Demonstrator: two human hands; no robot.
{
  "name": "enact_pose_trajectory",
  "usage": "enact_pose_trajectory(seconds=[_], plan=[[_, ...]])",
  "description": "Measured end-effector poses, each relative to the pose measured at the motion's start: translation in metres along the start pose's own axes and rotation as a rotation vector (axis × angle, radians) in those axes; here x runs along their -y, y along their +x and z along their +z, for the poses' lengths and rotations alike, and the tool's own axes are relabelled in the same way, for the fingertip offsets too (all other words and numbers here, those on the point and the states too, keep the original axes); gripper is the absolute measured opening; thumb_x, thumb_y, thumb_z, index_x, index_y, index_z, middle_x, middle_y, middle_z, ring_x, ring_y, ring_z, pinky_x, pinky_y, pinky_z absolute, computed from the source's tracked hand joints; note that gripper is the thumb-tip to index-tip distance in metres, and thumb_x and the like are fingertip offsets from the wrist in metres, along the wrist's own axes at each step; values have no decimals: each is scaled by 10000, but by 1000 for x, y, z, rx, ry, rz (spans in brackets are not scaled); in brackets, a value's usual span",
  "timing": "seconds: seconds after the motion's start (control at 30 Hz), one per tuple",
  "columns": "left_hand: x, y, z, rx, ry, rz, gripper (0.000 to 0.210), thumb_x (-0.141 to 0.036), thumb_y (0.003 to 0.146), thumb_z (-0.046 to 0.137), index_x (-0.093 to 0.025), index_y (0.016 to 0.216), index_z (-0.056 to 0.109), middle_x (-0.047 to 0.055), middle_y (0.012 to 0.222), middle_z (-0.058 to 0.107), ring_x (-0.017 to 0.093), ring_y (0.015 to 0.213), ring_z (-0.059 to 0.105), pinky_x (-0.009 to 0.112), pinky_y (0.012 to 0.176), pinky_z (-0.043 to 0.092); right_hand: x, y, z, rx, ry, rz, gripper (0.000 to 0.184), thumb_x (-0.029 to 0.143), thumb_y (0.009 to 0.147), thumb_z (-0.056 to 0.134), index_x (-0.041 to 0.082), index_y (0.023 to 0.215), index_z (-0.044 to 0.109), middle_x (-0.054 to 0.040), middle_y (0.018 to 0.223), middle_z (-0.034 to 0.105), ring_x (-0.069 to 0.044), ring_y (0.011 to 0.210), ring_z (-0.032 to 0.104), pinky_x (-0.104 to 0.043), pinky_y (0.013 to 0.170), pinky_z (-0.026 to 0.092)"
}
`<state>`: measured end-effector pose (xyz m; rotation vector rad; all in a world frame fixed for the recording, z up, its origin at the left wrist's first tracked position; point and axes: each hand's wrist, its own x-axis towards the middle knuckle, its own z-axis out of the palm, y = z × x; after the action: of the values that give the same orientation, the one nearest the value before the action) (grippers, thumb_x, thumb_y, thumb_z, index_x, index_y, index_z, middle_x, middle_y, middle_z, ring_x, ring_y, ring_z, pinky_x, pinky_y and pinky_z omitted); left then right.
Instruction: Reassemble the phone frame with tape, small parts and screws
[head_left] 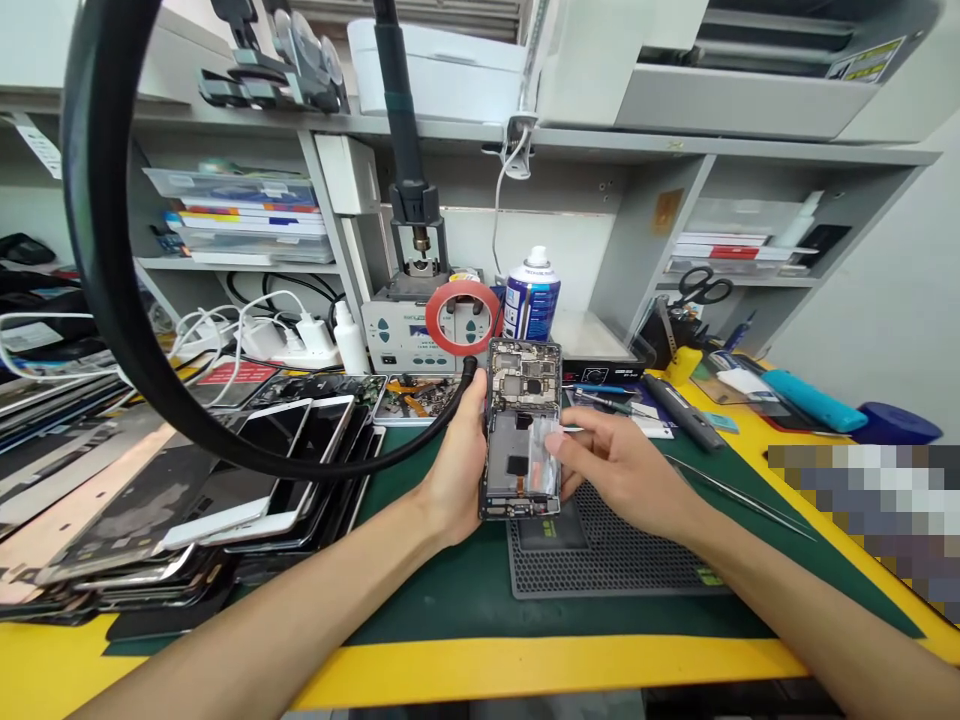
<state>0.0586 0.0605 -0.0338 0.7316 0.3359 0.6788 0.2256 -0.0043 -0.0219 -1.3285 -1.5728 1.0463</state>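
Note:
An opened smartphone is held upright above the mat, its back cover off. The circuit board shows at the top and a grey battery fills the lower part. My left hand is wrapped round its left edge. Along the right side of the battery lies a translucent film strip. The thumb of my right hand presses on this strip, with the fingers curled at the phone's right edge and partly hidden behind it. Whether the strip is stuck down or loose I cannot tell.
Below the phone lies a grey honeycomb pad on the green mat. Stacked phones and screens stand left, under a thick black hose. Tweezers lie right. Behind are red tape and a spray can.

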Motion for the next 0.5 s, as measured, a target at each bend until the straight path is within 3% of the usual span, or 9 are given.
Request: enact_pose_trajectory(seconds=[0.17, 0.3, 0.5], plan=[[1, 0, -1, 22, 7, -3, 642, -680, 922, 396, -194, 1274, 623, 96, 1050, 748, 305, 938, 704, 419, 791, 558, 0, 1, 8, -56, -15, -9, 213, 385, 888, 678, 220, 1002, 609, -15, 817, 715, -170, 684, 699, -259, 563, 561], [0, 0, 3, -24, -22, 22, 599, -643, 943, 396, -212, 1302, 606, 81, 1075, 746, 297, 949, 705, 419, 808, 560, 1, 2, 13, -85, -18, 1, 274, 369, 885, 677, 220, 1102, 600, -22, 830, 693, -174, 667, 687, -259, 535, 547], [-1, 0, 5, -80, -9, 26, 585, -621, 953, 396, -215, 1327, 591, 82, 1086, 744, 293, 950, 706, 415, 820, 556, 2, 1, 13, -86, -43, 4, 230, 400, 894, 650, 226, 1030, 586, 17, 749, 603, -132, 552, 597, -247, 472, 517]])
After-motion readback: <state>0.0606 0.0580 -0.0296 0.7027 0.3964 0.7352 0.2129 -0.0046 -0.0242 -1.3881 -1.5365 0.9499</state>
